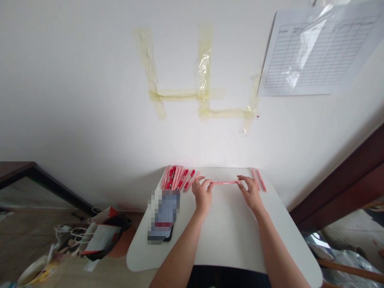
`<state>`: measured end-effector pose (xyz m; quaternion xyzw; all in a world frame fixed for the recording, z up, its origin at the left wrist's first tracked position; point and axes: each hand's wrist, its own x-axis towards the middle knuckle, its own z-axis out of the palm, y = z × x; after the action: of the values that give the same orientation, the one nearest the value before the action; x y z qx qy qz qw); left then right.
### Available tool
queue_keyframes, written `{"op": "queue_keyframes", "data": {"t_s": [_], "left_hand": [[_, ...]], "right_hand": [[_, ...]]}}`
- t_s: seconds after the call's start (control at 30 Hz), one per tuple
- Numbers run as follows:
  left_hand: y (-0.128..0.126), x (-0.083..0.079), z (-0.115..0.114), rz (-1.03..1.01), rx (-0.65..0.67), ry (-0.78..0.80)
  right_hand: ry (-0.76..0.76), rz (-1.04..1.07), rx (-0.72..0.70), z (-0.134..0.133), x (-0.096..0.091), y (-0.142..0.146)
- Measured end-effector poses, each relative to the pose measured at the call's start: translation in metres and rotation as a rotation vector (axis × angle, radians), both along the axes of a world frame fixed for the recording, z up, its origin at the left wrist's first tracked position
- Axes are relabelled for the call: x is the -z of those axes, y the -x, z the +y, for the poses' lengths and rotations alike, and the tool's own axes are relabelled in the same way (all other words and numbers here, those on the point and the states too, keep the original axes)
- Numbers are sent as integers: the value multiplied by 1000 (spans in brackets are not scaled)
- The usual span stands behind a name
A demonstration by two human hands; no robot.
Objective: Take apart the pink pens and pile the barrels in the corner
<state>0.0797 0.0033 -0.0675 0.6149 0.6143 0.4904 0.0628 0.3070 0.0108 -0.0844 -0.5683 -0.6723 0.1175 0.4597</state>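
A pink pen (225, 183) is stretched level between my two hands, just above the white table (228, 224). My left hand (202, 194) pinches its left end between thumb and fingers. At the other end, the fingertips of my right hand (250, 194) close on it in the same way. To the left of my left hand lies a bunch of pink and red pens (177, 178), side by side near the wall. Two pink pens (261, 181) rest just beyond my right hand, at the table's right back edge.
A phone (165, 216), blurred out, lies on the table's left side. Behind the table rises a white wall with yellowed tape (180, 96) and a printed sheet (321, 52). Bags (105, 236) and a bucket (37, 270) stand on the floor at left.
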Motion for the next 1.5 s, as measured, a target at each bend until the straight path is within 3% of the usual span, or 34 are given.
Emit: {"op": "queue_keyframes", "data": {"t_s": [0.23, 0.57, 1.0, 1.2, 1.37, 1.5], "left_hand": [[0, 0, 0, -10, 11, -3], [-4, -4, 0, 17, 38, -26], [-2, -6, 2, -60, 23, -12], [-3, -3, 0, -44, 44, 17], [-5, -2, -2, -49, 30, 11], [-5, 0, -4, -26, 57, 4]], "right_hand": [[-68, -16, -25, 2, -1, 1], [40, 65, 19, -2, 2, 1], [73, 138, -19, -11, 0, 8], [38, 151, -109, -5, -2, 9], [-8, 149, -93, -8, -6, 12], [59, 169, -105, -10, -8, 12]]}}
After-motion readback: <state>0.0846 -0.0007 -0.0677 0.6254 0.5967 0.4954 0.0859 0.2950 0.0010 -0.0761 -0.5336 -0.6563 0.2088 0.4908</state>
